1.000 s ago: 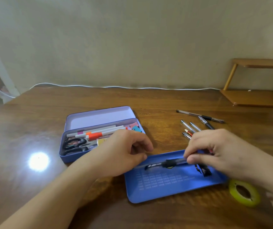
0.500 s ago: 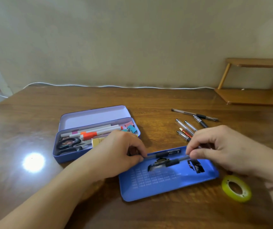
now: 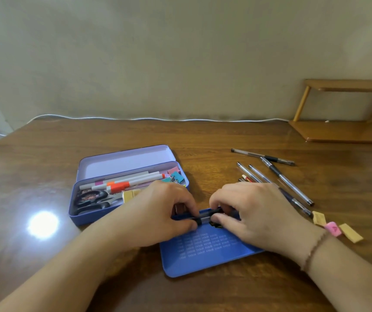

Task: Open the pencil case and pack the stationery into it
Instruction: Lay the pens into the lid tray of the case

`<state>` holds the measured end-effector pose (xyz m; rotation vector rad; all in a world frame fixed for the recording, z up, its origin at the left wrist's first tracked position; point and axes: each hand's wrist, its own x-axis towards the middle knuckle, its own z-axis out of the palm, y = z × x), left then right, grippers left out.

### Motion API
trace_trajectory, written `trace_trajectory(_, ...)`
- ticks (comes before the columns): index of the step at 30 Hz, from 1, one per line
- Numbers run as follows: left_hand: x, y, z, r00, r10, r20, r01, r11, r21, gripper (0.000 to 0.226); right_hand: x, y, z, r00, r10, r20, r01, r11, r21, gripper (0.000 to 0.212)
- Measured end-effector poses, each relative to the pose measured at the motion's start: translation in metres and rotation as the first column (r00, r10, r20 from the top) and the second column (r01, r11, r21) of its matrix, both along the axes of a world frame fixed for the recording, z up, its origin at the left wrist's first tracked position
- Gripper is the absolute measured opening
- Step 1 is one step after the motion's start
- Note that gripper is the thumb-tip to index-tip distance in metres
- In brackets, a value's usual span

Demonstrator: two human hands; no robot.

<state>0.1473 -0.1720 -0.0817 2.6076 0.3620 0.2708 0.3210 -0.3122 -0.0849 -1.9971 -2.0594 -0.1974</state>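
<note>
A blue pencil case (image 3: pixel 86 216) stands open on the wooden table with its pale lilac lid (image 3: pixel 122 159) tipped back. Inside lie white markers (image 3: pixel 133 178), scissors (image 3: pixel 88 200) and coloured binder clips (image 3: pixel 176 176). In front lies a flat blue tray (image 3: pixel 203 257) of the case. Over its far edge my left hand (image 3: pixel 158 212) and my right hand (image 3: pixel 252 210) both pinch a dark pen (image 3: pixel 205 218), one at each end. Several pens (image 3: pixel 277 176) lie on the table to the right.
Small erasers, pink and tan (image 3: pixel 333 228), lie beyond my right wrist. A low wooden shelf (image 3: pixel 342 129) stands at the back right. A white cable (image 3: pixel 158 119) runs along the wall. A bright light glare (image 3: pixel 43 224) marks the table at left.
My right hand has slid left along the pen toward my left hand, so the two hands now sit close together over the tray. The green tape ring has left the view.
</note>
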Motion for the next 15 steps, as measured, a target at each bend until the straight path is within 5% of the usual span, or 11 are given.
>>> trace_trajectory(5,0.001,0.001,-0.002,0.999,0.032,0.020,-0.032,0.999,0.010,0.010,0.012,-0.003,0.016,0.956,-0.249,-0.155,0.253,0.967,0.006,0.027)
trace_trajectory(7,0.001,0.000,-0.004,0.998,0.037,0.042,-0.038,0.999,0.025,0.014,0.045,-0.014,0.026,0.821,-0.514,-0.250,0.547,0.833,0.081,0.021)
trace_trajectory(9,0.003,-0.004,-0.007,0.997,0.036,0.069,-0.039,0.998,0.040,0.016,0.074,-0.026,0.027,0.618,-0.758,-0.210,0.771,0.637,-0.029,0.021)
trace_trajectory(12,0.007,-0.009,-0.011,0.992,0.049,0.118,-0.055,0.997,0.048,0.018,0.091,-0.026,0.014,0.502,-0.842,-0.196,0.815,0.537,-0.218,0.027)
trace_trajectory(15,0.008,-0.011,-0.013,0.989,0.050,0.138,-0.055,0.998,0.033,0.020,0.091,-0.024,0.014,0.495,-0.848,-0.188,0.826,0.526,-0.200,0.017)
